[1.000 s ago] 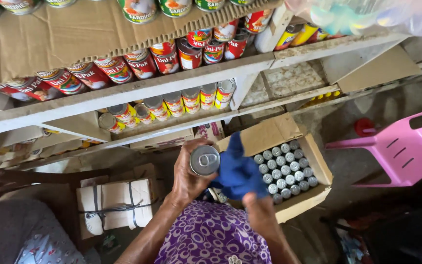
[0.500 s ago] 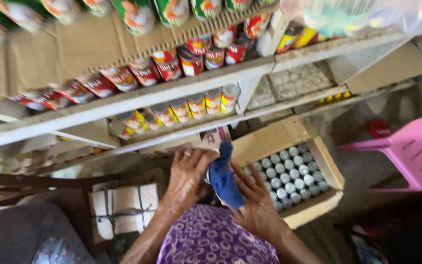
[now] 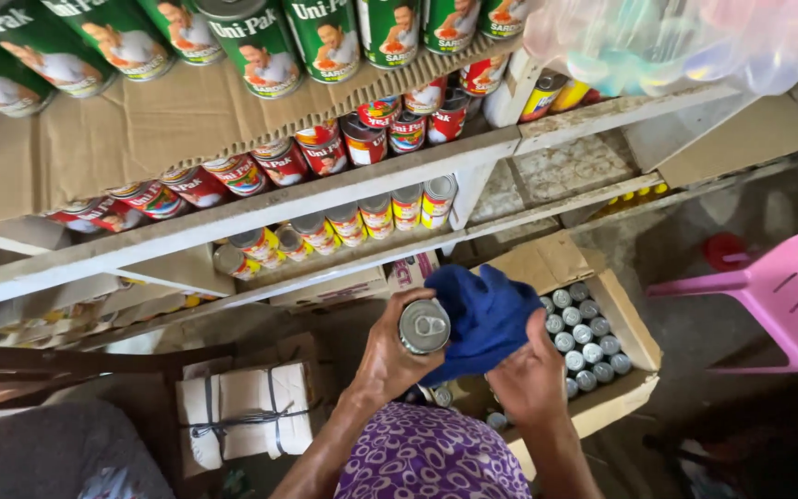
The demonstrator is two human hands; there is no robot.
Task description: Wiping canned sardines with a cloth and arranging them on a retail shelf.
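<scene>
Can in left hand (cloth alongside)

Green-labelled cans on top shelf, red-labelled cans below, cardboard box of tins underneath.

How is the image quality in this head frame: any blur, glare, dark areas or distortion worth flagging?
Head view: even daylight, no harsh shadows; the can in the left hand and the blue cloth under the right hand are sharp; the plastic bag at top right is pale and soft; the lower right corner is dark; the shelf boards slant, wide-angle style.
</scene>
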